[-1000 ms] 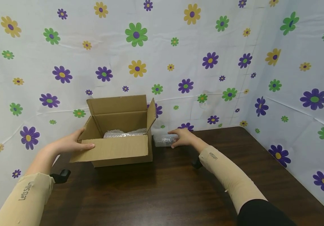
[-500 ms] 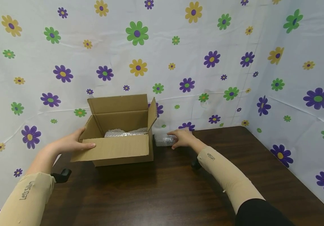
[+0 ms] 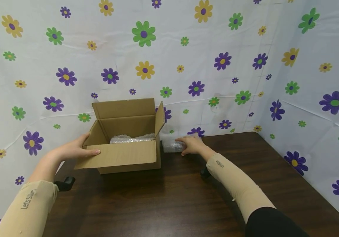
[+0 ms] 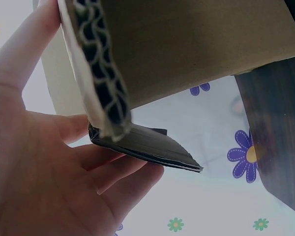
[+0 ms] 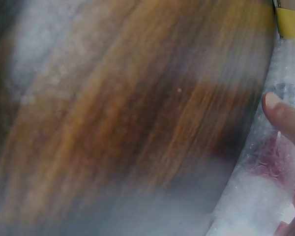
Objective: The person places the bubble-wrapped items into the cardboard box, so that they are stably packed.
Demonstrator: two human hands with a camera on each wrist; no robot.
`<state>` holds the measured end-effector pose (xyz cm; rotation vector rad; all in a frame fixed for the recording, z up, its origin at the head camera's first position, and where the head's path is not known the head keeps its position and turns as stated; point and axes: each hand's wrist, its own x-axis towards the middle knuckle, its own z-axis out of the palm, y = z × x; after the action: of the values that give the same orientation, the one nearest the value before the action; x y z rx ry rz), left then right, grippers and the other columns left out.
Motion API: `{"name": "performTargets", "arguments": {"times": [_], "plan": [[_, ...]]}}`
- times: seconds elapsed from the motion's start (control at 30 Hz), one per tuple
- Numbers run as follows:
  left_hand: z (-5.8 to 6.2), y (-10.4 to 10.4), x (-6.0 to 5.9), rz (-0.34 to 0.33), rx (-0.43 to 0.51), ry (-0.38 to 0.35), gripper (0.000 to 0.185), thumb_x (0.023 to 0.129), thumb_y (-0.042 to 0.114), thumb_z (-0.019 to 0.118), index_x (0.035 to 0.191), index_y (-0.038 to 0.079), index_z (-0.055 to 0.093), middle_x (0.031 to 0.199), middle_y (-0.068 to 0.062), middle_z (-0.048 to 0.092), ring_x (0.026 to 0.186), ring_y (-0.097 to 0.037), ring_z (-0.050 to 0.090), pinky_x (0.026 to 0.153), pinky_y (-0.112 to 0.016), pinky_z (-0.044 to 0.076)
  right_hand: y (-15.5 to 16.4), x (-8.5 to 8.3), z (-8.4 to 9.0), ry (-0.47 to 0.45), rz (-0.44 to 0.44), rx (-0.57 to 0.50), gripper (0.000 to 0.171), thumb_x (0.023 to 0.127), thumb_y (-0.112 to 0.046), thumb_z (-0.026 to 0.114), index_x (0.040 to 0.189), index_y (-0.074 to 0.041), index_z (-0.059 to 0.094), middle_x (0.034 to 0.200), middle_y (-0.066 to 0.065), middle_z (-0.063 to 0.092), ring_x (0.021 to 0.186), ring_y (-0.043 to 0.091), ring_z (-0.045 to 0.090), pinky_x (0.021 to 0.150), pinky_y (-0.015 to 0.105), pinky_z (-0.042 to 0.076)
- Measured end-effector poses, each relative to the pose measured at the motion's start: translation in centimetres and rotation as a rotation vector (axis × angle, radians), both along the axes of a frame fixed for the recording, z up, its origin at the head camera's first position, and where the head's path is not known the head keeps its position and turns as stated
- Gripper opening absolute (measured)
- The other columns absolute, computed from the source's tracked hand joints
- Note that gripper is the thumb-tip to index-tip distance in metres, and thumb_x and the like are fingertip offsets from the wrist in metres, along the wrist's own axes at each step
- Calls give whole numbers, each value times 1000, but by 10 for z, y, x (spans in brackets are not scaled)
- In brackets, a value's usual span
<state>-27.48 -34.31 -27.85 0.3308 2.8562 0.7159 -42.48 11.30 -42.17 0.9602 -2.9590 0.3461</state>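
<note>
An open cardboard box (image 3: 122, 154) stands at the back of the table, crumpled bubble wrap (image 3: 132, 139) showing inside. My left hand (image 3: 74, 149) grips its front left corner, thumb on the front flap. In the left wrist view, that hand's fingers curl beneath a side flap (image 4: 142, 145). To the right of the box lies a bubble-wrapped bundle (image 3: 170, 146), held by my right hand (image 3: 192, 144) from above. The right wrist view has the thumb (image 5: 285, 113) on one side of the wrap and fingertips on the other; something reddish shows through the plastic.
The dark wooden table (image 3: 169, 197) reaches back to a wall covering (image 3: 113, 56) with printed flowers. The box's rear flap rises close to this covering, and its right flap stands up beside the bundle. Black wrist mounts hang below both forearms.
Hardly anything differs. The right hand has settled a little further over the bubble-wrapped bundle, the head view has shifted slightly, and the left hand keeps its grip on the box.
</note>
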Motion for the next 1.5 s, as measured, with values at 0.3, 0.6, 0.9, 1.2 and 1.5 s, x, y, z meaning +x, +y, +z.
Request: {"name": "performTargets", "arguments": {"times": [0.3,0.6,0.9,1.2,1.5], "plan": [[2,4,2,5,8,5,109,88,46,67,147,-15,0,148,-45,5,132,-63,10,102,-73,17,2,-3,-1,22,19,7,69,79,-23,82,141,-23,52,90,-6,60,75,12,52,72,31,45],[2,1,2,2,-24,-5,109,88,47,66,146,-16,-1,146,-46,6,131,-63,12,102,-72,19,2,-2,11,-43,15,-23,68,79,-21,82,141,-24,53,84,-8,58,74,12,54,79,39,50],[2,3,2,-3,-24,2,108,88,46,66,146,-17,0,146,-47,7,131,-63,13,102,-73,19,8,5,39,-63,24,-66,67,81,-21,81,141,-25,51,88,-8,62,72,12,57,69,30,49],[0,1,1,-10,-18,4,107,89,45,66,145,-19,1,145,-47,7,131,-64,13,102,-72,20,9,6,65,-13,101,-67,68,80,-20,81,142,-17,51,87,-6,63,72,11,58,70,35,50],[0,1,0,-12,-15,8,106,89,44,66,145,-18,0,145,-47,7,130,-64,14,101,-73,21,16,7,93,0,103,-105,69,79,-12,80,142,-11,51,102,4,67,71,12,60,72,36,51]]}}
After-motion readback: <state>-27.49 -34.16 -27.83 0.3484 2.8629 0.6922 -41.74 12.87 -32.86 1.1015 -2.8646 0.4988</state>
